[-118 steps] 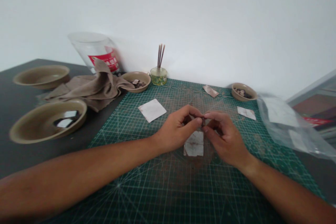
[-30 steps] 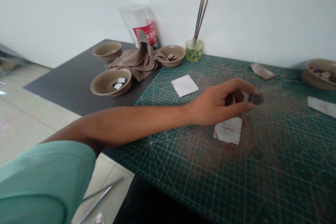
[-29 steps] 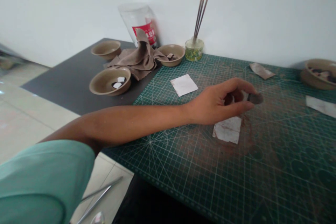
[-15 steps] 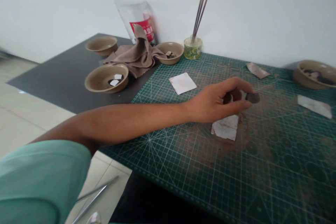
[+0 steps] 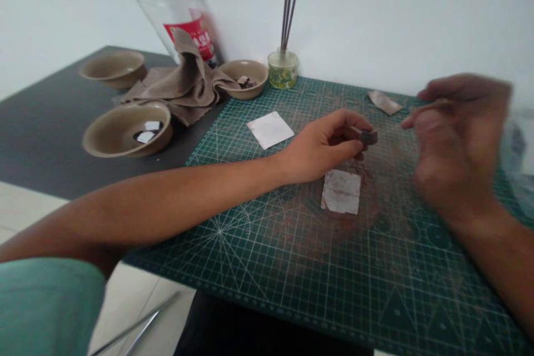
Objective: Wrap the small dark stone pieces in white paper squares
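My left hand (image 5: 327,146) rests on the green cutting mat (image 5: 292,245) and pinches a small dark flat piece (image 5: 369,137) between thumb and fingers. Just below the hand lies a worn, stained square of paper (image 5: 341,192). My right hand (image 5: 456,139) hovers above the mat's right side, smeared by motion. Its fingers are curled, and a thin light strip appears to sit between thumb and forefinger; I cannot make out what it is.
A clean white paper square (image 5: 270,129) and a brownish scrap (image 5: 384,102) lie on the mat. Three tan bowls (image 5: 127,129) (image 5: 112,67) (image 5: 244,78), a brown cloth (image 5: 179,86), a clear bag (image 5: 179,16) and a reed jar (image 5: 283,68) stand at the back left.
My right hand has come into view from the right, blurred. The view has swung right; my left hand keeps its pinch on the dark piece above the stained paper.
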`<state>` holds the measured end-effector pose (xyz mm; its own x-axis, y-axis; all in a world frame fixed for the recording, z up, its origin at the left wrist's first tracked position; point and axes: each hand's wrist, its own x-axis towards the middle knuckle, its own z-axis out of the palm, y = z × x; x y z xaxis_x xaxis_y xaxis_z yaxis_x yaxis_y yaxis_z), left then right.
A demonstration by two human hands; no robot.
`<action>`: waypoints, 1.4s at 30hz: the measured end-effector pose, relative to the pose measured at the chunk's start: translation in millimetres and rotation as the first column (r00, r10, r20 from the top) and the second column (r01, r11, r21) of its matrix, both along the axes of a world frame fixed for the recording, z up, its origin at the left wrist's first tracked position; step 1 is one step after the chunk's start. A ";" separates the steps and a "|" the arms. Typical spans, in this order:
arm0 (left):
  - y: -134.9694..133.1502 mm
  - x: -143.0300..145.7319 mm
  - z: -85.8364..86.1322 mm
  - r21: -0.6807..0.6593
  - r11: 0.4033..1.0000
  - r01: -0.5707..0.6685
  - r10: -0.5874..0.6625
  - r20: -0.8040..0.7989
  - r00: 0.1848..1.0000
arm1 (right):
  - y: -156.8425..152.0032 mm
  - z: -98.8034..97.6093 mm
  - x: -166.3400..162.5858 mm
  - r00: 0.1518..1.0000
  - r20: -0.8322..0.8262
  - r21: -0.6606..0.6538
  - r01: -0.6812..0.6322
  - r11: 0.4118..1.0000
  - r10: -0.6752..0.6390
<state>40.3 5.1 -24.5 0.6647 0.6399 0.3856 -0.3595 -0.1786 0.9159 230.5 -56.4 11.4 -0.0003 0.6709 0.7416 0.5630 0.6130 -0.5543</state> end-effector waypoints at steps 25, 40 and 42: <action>1.3 -4.0 7.6 -0.127 0.990 0.059 -0.069 -0.075 0.995 | -11.7 -14.5 -7.3 0.948 0.319 -0.076 0.036 0.996 -0.010; -0.4 -2.6 9.8 -0.098 0.995 -0.014 -0.001 -0.153 0.988 | -11.4 -17.7 -8.8 0.955 0.296 -0.071 -0.002 0.997 0.023; -1.5 -1.4 10.6 -0.115 0.993 -0.022 0.004 -0.150 0.989 | -11.1 -18.0 -9.8 0.955 0.294 -0.068 -0.018 0.998 0.037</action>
